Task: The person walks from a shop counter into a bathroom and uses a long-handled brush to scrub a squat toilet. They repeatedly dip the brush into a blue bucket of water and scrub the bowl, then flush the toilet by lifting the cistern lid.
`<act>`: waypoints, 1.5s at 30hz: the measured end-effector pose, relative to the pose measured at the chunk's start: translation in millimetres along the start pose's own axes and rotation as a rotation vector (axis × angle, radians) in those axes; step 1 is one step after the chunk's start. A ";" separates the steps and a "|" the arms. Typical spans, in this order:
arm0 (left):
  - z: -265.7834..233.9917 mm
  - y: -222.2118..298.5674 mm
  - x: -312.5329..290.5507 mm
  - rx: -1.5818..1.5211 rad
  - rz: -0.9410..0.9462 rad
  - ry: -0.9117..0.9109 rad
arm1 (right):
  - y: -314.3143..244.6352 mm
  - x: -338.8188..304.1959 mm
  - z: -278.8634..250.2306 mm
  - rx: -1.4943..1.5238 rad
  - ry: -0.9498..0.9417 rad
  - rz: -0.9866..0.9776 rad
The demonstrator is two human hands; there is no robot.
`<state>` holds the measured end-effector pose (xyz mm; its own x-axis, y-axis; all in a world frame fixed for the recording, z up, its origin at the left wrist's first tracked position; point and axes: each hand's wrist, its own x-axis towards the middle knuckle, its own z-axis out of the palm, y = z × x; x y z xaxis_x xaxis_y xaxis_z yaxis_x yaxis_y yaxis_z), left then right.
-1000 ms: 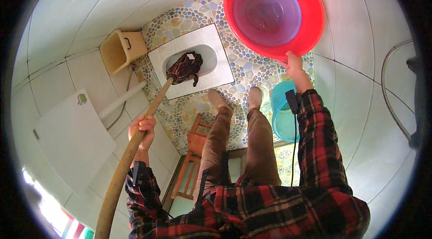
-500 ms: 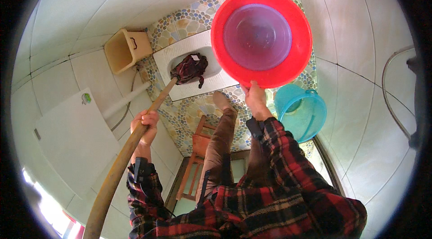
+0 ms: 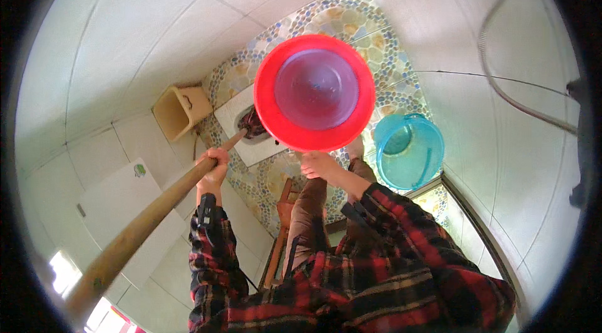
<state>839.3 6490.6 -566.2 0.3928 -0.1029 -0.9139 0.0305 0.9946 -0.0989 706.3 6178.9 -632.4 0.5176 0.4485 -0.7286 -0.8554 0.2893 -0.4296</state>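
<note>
My left hand (image 3: 213,169) is wrapped round the long wooden mop handle (image 3: 141,223), which slants from the lower left toward the floor. The dark wet mop head (image 3: 252,123) rests in the white squat toilet (image 3: 258,153), partly hidden behind a red plastic basin (image 3: 365,91). That basin holds cloudy, purplish water (image 3: 316,88) and hangs over the toilet's right part. At its near rim, my right hand (image 3: 323,167) grips the edge with fingers curled; the rim covers some of the grip.
A translucent blue bucket (image 3: 433,160) stands right of my legs. Against the left wall are a beige bin (image 3: 199,102) and a white cistern (image 3: 128,204). A wooden stool (image 3: 285,211) is beside my left leg. A flexible hose (image 3: 492,82) hangs at the right wall.
The basin has moved left and nearer, now covering much of the toilet and part of the mop head. My view has shifted; my left hand still holds the mop handle.
</note>
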 end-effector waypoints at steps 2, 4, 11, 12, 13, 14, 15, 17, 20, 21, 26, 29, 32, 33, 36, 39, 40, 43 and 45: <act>11.5 -18.4 4.5 -0.040 0.026 -0.018 | -58.3 -40.7 52.2 -0.875 0.258 -0.637; 15.9 -35.7 -0.5 -0.059 -0.074 -0.002 | -114.6 -102.8 109.0 -0.832 0.105 -1.024; 3.8 -109.8 24.8 0.649 -0.071 -0.161 | -248.1 -268.9 193.6 -1.715 0.443 -1.720; -1.4 -118.4 35.1 0.898 0.003 -0.215 | -256.0 -275.1 194.5 -1.898 0.646 -1.608; -6.2 -123.9 45.1 1.176 0.079 -0.288 | -257.3 -283.4 192.4 -2.069 0.715 -1.389; -9.4 -133.4 57.0 1.462 0.196 -0.361 | -260.1 -288.2 186.3 -2.158 0.797 -1.234; -14.7 -138.8 67.7 1.697 0.330 -0.410 | -262.2 -288.8 183.2 -2.228 0.871 -1.089; -27.9 -147.7 80.6 2.020 0.492 -0.492 | -265.8 -292.4 171.4 -2.092 0.906 -0.801; -53.4 -167.3 79.5 2.248 0.599 -0.603 | -262.9 -319.6 142.7 -2.106 0.808 -0.211; -61.7 -175.5 73.2 2.277 0.609 -0.641 | -255.9 -336.5 131.9 -2.010 0.818 -0.135; -77.3 -191.9 7.3 2.465 0.323 -0.808 | -190.8 -408.0 94.4 -1.879 0.769 0.127; -87.8 -213.1 -49.0 2.488 0.418 -0.723 | -148.2 -440.1 78.8 -1.820 0.832 0.216; -89.6 -231.0 -93.5 2.430 0.429 -0.830 | -113.5 -466.8 62.3 -1.778 0.883 0.267; -94.4 -240.0 -106.8 2.061 0.337 -0.867 | -103.2 -476.7 54.4 -1.763 0.901 0.271; -99.0 -266.1 -128.4 1.397 0.008 -0.562 | -62.5 -496.7 44.7 -1.662 0.935 0.218; -103.6 -283.5 -138.4 0.968 -0.119 -0.169 | -23.5 -513.8 36.6 -1.613 0.949 0.156; -107.0 -287.7 -139.7 0.941 -0.112 -0.130 | -12.1 -517.0 32.5 -1.599 0.949 0.141; -117.5 -298.0 -139.7 0.921 -0.126 -0.159 | 9.7 -525.8 24.6 -1.563 0.972 0.039; -124.1 -305.2 -134.4 0.926 -0.131 -0.172 | 19.2 -529.5 22.0 -1.531 1.008 -0.002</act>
<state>663.2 6199.6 -462.1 0.4619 -0.2848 -0.8400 0.7716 0.5961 0.2222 416.3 5965.6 -243.1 0.8065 -0.3377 -0.4852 -0.4170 -0.9068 -0.0622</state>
